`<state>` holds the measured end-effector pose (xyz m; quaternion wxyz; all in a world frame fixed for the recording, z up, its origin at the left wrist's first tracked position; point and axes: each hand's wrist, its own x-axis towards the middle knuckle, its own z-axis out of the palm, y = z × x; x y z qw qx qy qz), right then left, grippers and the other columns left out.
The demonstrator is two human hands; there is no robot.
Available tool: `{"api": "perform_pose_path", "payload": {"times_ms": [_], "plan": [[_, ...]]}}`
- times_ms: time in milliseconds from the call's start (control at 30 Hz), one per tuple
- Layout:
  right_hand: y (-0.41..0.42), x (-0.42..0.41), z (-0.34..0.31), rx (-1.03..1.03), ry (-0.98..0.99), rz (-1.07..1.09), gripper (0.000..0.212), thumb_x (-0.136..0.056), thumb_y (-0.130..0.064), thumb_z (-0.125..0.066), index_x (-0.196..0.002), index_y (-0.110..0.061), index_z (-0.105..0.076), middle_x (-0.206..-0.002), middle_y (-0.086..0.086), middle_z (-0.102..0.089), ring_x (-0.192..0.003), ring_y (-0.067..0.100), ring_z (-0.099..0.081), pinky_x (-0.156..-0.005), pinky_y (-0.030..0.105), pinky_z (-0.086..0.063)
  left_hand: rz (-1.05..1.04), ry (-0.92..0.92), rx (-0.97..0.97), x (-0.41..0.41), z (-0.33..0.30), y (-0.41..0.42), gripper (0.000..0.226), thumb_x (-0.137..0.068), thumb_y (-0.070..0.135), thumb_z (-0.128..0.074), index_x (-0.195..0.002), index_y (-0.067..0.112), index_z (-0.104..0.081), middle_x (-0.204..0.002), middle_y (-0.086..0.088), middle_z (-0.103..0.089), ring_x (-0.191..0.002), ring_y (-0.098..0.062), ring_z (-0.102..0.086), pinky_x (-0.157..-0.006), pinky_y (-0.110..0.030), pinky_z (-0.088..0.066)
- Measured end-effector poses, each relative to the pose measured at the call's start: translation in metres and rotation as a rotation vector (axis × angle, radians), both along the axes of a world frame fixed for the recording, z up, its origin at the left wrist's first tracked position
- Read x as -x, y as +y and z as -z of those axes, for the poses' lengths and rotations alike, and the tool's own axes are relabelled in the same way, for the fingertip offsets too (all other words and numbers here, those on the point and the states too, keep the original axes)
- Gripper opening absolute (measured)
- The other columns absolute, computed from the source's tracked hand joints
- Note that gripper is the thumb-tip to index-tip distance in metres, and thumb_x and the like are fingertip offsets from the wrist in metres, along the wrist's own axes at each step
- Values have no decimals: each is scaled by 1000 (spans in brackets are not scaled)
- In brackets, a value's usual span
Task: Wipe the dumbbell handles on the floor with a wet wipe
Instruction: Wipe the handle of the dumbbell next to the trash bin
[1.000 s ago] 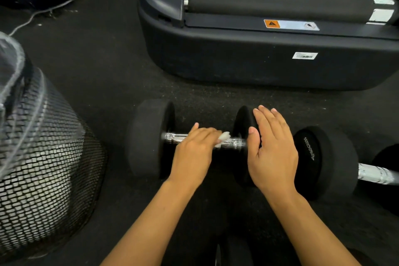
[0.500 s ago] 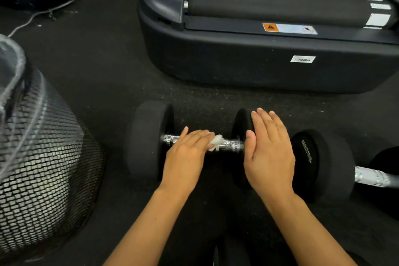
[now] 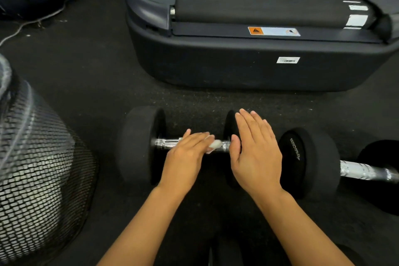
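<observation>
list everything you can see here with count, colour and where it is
dumbbells: two, black heads with chrome handles, side by side on the floor, the second at right
wet wipe: one, white, on the near dumbbell's handle under the left fingers
treadmill: one, dark grey, behind the dumbbells
mesh bin: one, black, at left
cable: one, white, top left on the floor
floor: black
left hand: presses the wipe on the handle
right hand: flat on the near dumbbell's right head
</observation>
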<state>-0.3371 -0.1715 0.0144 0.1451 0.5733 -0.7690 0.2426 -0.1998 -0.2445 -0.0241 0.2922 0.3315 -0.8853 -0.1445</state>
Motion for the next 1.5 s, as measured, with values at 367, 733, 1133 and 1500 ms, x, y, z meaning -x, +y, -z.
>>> {"api": "perform_pose_path", "payload": {"times_ms": [367, 733, 1133, 1500], "plan": [[3, -2, 1, 6, -17, 1, 47, -93, -27, -34, -131, -5, -50, -136, 10, -51, -131, 24, -40, -111, 36, -25, -43, -153, -26, 5, -14, -3, 35, -79, -1, -63, -111, 13, -66, -105, -3, -69, -100, -16, -64, -107, -30, -30], [0, 1, 2, 7, -21, -7, 48, -92, -27, -33, -131, -4, -50, -136, 10, -51, -131, 24, -40, -111, 36, -23, -188, -5, -19, -11, -1, -5, 34, -74, -8, -68, -106, 5, -68, -104, -10, -70, -100, -20, -65, -104, -40, -34], [-3, 2, 2, 5, -25, 7, 48, -93, -27, -32, -132, -5, -50, -136, 9, -50, -131, 23, -39, -111, 38, -25, -112, -157, -76, 13, -17, -6, 17, -86, 9, -60, -100, 15, -69, -92, -4, -70, -89, -19, -65, -97, -32, -43], [1, 0, 3, 40, -13, 2, 47, -93, -26, -33, -130, -5, -50, -135, 9, -51, -131, 23, -40, -112, 35, -22, 70, -414, -633, 47, -49, -44, 22, -95, 28, -51, -104, 18, -68, -94, -4, -65, -88, -17, -60, -74, -27, -43]]}}
